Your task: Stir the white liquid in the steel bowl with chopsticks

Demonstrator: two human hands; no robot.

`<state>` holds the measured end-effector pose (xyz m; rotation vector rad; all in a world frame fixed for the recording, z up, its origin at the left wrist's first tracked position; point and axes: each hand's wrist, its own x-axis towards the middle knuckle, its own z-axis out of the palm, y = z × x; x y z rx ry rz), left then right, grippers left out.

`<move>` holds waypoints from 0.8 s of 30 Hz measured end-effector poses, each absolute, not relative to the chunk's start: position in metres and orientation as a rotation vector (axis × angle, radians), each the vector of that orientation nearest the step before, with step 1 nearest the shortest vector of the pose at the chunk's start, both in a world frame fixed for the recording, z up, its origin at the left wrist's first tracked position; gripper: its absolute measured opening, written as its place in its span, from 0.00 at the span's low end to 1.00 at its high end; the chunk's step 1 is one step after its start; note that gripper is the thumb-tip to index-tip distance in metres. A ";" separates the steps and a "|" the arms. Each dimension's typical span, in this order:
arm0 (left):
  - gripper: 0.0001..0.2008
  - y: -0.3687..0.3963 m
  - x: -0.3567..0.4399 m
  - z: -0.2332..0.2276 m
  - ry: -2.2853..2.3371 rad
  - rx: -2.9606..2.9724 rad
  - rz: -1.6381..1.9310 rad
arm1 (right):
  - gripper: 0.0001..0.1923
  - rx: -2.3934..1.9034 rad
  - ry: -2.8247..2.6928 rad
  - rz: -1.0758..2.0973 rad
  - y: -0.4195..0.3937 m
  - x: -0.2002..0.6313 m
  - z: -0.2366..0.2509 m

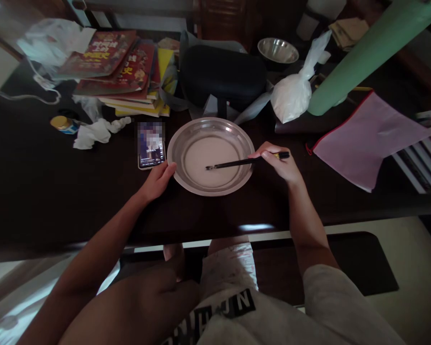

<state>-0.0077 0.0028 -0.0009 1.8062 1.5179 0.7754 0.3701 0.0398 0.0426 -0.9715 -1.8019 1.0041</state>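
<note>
A wide, shallow metal basin (211,191) sits on the dark table in front of me. It holds a smooth whitish substance (204,153); whether liquid or powder I cannot tell. My left hand (158,182) grips the basin's left rim, thumb on top and the other fingers largely hidden. At the right rim, my right hand (280,164) is closed around black chopsticks (233,163). Their tips reach into the whitish substance near the middle of the basin, with a little of it clinging to them.
Left of the basin lies a lit phone (151,155), with crumpled tissue (96,134) and a small jar (63,124) beyond. Behind stand stacked books (111,72), a black case (222,72), a tied white bag (290,98) and a metal bowl (278,50). A pink pouch (369,139) lies right.
</note>
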 end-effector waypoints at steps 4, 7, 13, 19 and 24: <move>0.37 0.003 -0.007 0.000 1.504 1.801 0.798 | 0.13 -1.007 -1.719 0.933 0.040 0.371 0.043; 0.37 0.003 -0.007 0.000 1.510 1.797 0.795 | 0.15 -0.991 -1.711 0.961 0.040 0.371 0.043; 0.38 0.002 -0.006 0.002 1.510 1.794 0.797 | 0.12 -0.994 -1.750 0.959 0.040 0.371 0.043; 0.38 0.002 -0.007 0.001 1.515 1.790 0.801 | 0.12 -0.967 -1.784 1.021 0.040 0.371 0.042; 0.38 0.003 -0.008 -0.002 1.527 1.788 0.805 | 0.12 -0.995 -1.690 0.950 0.040 0.372 0.042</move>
